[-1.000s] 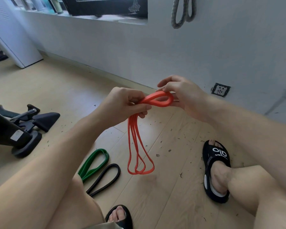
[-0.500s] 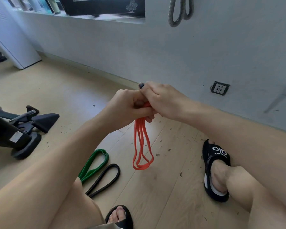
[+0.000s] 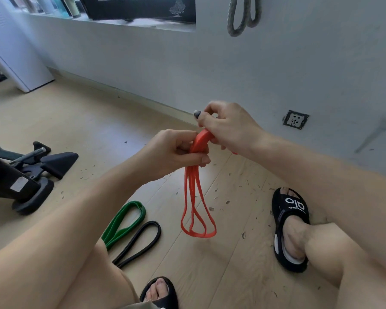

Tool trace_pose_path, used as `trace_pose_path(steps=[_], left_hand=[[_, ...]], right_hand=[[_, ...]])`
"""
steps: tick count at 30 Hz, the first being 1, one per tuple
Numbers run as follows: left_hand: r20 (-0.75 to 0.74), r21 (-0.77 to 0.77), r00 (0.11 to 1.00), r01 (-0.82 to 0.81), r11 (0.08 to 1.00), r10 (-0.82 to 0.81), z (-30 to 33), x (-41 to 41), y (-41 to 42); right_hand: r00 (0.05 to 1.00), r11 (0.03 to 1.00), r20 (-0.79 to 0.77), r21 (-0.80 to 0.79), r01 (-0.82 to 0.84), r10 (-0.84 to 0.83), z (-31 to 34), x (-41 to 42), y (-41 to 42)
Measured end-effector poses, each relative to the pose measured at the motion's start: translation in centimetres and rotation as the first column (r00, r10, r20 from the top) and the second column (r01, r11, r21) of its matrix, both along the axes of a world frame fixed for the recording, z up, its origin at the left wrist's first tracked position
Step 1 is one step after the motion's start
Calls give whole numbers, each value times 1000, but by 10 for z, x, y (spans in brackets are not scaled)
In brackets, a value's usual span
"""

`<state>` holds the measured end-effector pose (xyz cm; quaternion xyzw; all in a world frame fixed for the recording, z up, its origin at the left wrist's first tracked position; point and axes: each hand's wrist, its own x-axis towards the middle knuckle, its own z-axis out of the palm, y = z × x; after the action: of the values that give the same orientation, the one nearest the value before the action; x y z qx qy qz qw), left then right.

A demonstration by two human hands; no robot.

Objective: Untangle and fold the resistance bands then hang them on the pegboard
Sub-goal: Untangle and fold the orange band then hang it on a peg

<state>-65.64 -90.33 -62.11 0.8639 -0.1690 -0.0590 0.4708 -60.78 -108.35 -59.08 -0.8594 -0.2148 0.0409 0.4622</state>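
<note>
Both hands on the orange band (image 3: 197, 204), frame centre. Left hand (image 3: 176, 152) is fisted round the gathered strands just below the top bend; right hand (image 3: 228, 128) pinches the top of the fold, fingers curled over it. Below the left fist three or so loops hang free, splayed at the bottom, clear of the floor.

Handling, my read: flat rubber loop, light, floppy, springy. Strands will try to fan out and unfold if the pinch relaxes. Surface probably grippy, not slippery. Best hold is right where it is now, at the bundled neck, squeezing all layers together.

Green band (image 3: 126, 221) and black band (image 3: 140, 241) lie side by side on the floor, lower left of centre. Grey band (image 3: 243, 16) hangs on the wall, top of frame.
</note>
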Motion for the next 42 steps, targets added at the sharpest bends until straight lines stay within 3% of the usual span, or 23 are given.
trace_pose_path(steps=[5,9,15,20,23,26,27,30,33,38,42], left_hand=[[-24,-13,999,-21,1000,21,-4,0,2],[7,-3,999,-37,999,37,-1,3,3],[-4,158,1000,-11,987,12,1,6,7],[-63,197,998,-14,980,27,0,5,3],[-51,223,998,-19,975,32,1,6,1],[-37,210,999,-17,978,25,0,7,-3],[-29,202,999,-20,979,27,-1,7,-5],[-46,143,998,-40,989,46,-4,7,-6],[-64,165,998,35,986,-25,0,4,-6],[-88,118,995,-38,992,49,-3,5,1],[-122,10,992,-19,1000,21,-5,0,6]], right_hand=[[1000,1000,-27,15,6,-5,5,7,-13],[992,973,86,-220,-74,95,4,11,-26],[981,917,-13,-351,-187,195,-3,13,-29],[971,855,-26,-469,-223,240,0,8,-28],[954,823,155,-554,-130,255,0,3,-18],[874,863,394,-502,-54,285,-1,-4,-3],[889,878,363,-472,-81,278,0,-8,1],[963,895,75,-396,-208,257,-8,-14,7],[979,920,-101,-337,-202,178,-15,-10,7],[990,911,-11,-391,-133,140,-11,-5,8],[994,955,-13,-275,-109,109,-6,-5,5]])
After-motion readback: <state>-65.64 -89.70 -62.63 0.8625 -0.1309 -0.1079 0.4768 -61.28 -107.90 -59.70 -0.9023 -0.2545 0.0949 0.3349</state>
